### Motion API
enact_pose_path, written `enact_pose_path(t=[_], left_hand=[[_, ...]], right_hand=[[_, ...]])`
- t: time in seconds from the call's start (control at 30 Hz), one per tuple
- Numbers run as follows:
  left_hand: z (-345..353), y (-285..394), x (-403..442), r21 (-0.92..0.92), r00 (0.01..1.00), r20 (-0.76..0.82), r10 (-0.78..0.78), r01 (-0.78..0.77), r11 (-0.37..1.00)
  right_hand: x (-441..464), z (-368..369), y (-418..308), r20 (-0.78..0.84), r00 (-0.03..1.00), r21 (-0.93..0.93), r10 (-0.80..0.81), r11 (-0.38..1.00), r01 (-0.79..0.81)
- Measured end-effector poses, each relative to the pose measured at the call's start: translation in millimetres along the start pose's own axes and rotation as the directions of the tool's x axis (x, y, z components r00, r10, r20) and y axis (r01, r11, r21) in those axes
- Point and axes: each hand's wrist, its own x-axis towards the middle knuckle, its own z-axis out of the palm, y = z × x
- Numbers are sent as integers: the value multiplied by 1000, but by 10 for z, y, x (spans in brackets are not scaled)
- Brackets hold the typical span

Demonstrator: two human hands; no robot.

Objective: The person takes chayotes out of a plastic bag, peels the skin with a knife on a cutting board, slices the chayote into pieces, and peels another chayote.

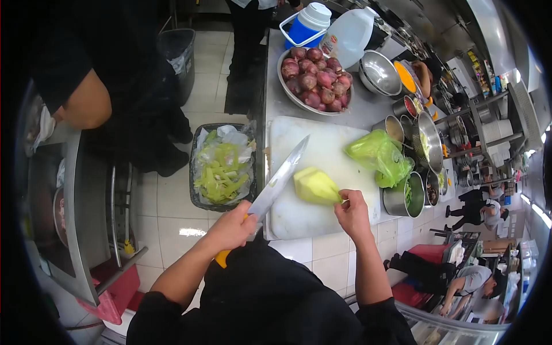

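My left hand [233, 227] is wrapped round the yellow handle of a large knife [280, 180], its blade slanting up over the left edge of a white cutting board [287, 221]. A peeled pale green vegetable [315, 185] lies on the board. Its narrow right end is pinched by the fingertips of my right hand [352, 214]. The knife blade is apart from the vegetable. A green plastic bag [376, 152] rests on the board's right side.
A bowl of red onions [316, 80] stands beyond the board. Metal pots [395, 201] line the right. A bin of green peelings [221, 172] is below left. One person [86, 98] stands at left; others are farther off.
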Motion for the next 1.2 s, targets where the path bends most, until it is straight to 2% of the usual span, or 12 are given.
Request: enact_pose_path(t=[0.23,0.33,0.37,0.43,0.5,0.6,0.7,0.8,0.9,1.0,1.03,1.2], left_hand=[[117,-558,-296,-241,984,-99,-150,123,963],[123,-613,-534,-286,959,-169,-228,174,942],[121,-646,-598,-309,947,-192,-258,191,932],[127,-760,-683,-362,933,-241,-267,168,917],[136,-758,-724,-388,921,-281,-270,148,910],[152,-676,-686,-383,935,-287,-208,87,919],[171,-482,-533,-233,974,-192,-122,76,970],[177,-292,-262,-19,993,-106,-49,48,999],[152,-77,-27,55,999,-42,34,-32,998],[124,38,178,238,988,-44,147,-132,962],[117,85,200,264,987,-46,152,-135,955],[96,122,156,448,942,-107,318,-240,861]], right_hand=[[33,149,103,-62,982,-160,-180,973,168],[13,88,-35,-14,989,-86,-145,986,143],[-15,100,-158,-4,996,81,-92,993,92],[79,138,-492,97,988,205,-124,973,102],[279,180,-912,140,952,188,-272,951,244],[480,30,-1205,-10,912,227,-409,888,401],[493,-182,-710,86,944,40,-317,948,315],[204,-162,-304,141,988,-151,-55,986,77],[29,45,-20,54,998,-97,36,995,-31],[133,161,4,77,997,-104,12,995,-4],[182,154,-21,87,995,-18,58,998,-56],[419,168,-34,78,995,45,-59,997,56]])
